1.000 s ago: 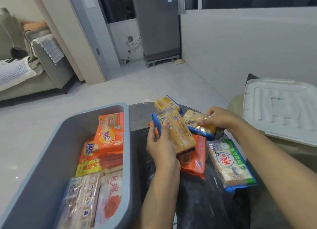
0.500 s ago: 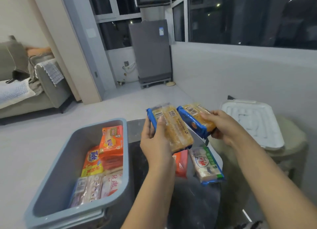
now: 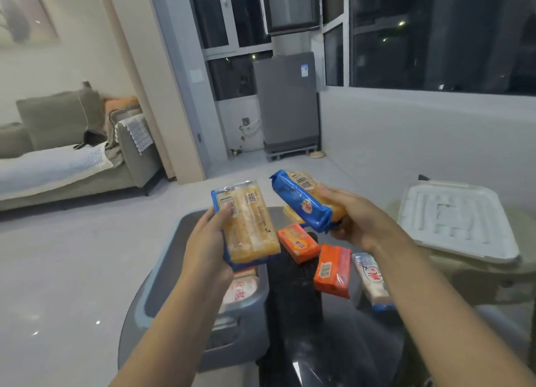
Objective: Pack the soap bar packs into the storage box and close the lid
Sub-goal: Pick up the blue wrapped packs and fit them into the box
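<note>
My left hand [image 3: 207,241] grips a long yellow soap pack with blue edges [image 3: 249,227], held upright above the grey storage box [image 3: 162,282]. A second blue and yellow soap pack [image 3: 304,202] is raised in my right hand [image 3: 356,221], tilted, above the dark table [image 3: 293,293]. On the table lie two orange soap packs [image 3: 297,243] [image 3: 333,270], a white pack with blue ends [image 3: 372,282] and part of a yellow one [image 3: 291,214]. Pink packs [image 3: 242,289] show inside the box, mostly hidden by my left arm. The white lid [image 3: 458,221] rests on a stool at the right.
A grey sofa [image 3: 69,154] stands at the far left and a grey appliance [image 3: 287,108] by the windows at the back. Light tiled floor [image 3: 72,270] spreads to the left of the box. A low white wall runs along the right.
Both hands have lifted their soap packs higher off the table. The camera has tilted up, so the box and table now sit lower in view.
</note>
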